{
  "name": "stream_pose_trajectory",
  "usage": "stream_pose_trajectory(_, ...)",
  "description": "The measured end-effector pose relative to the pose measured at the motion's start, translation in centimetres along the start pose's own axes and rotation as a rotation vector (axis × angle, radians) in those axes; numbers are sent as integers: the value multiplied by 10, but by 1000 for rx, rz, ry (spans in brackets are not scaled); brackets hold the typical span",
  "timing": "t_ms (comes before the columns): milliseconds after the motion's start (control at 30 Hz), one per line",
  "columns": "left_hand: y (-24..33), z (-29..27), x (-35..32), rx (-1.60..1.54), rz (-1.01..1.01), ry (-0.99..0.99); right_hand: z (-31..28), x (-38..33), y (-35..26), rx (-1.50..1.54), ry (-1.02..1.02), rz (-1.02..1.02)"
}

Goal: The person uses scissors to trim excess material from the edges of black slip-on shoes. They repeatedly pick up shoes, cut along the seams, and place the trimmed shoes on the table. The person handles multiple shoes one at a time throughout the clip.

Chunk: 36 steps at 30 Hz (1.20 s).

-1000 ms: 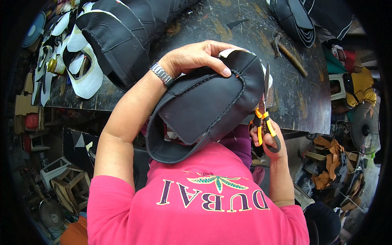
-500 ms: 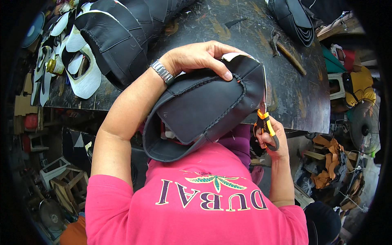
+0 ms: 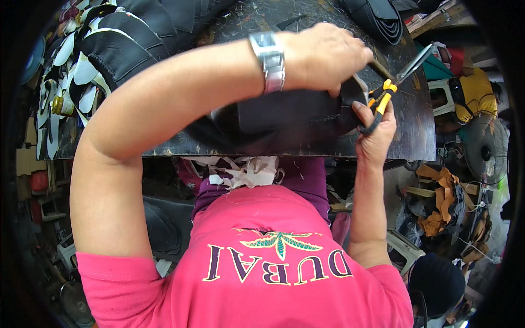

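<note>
A black leather shoe upper (image 3: 290,116) with a stitched seam lies over the table's near edge, partly hidden under my left forearm. My left hand (image 3: 331,57) is curled over its far right end, with the thumb pressed down on the leather. My right hand (image 3: 377,123) grips scissors (image 3: 384,100) with yellow and black handles. Their blades point up and to the right, away from the leather, and look nearly closed. My right thumb is beside the right end of the upper.
On the dark worktable (image 3: 407,128), more black uppers (image 3: 126,46) with white linings pile up at the left. A hammer handle (image 3: 380,68) shows behind my left hand. Folded black leather pieces (image 3: 377,21) rest at the far right. White scraps (image 3: 249,172) are on my lap. A fan (image 3: 485,147) stands right.
The upper has moved away from my body onto the table edge. My left hand has swung up and right over its end. The scissors have come off the leather's edge, tilting rightward.
</note>
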<state>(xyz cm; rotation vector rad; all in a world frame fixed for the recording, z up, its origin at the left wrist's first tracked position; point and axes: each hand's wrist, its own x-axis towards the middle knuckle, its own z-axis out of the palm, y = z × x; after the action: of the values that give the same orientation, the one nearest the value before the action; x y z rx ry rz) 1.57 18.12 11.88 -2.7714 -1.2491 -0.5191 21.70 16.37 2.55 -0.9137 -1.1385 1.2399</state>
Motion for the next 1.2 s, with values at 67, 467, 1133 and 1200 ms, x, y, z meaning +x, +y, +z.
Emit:
stream_pose_trajectory(67,24,18,-15,30,56,187,2,3,17,-39,24,1)
stream_pose_trajectory(467,79,119,-90,-7,-309,340,-2,-22,15,-63,-75,313)
stream_pose_trajectory(1133,85,113,-110,-142,-422,251,-43,-117,18,478,-354,986)
stream_pose_trajectory(1200,84,113,-111,-152,-418,228,-48,-116,15,411,-370,956)
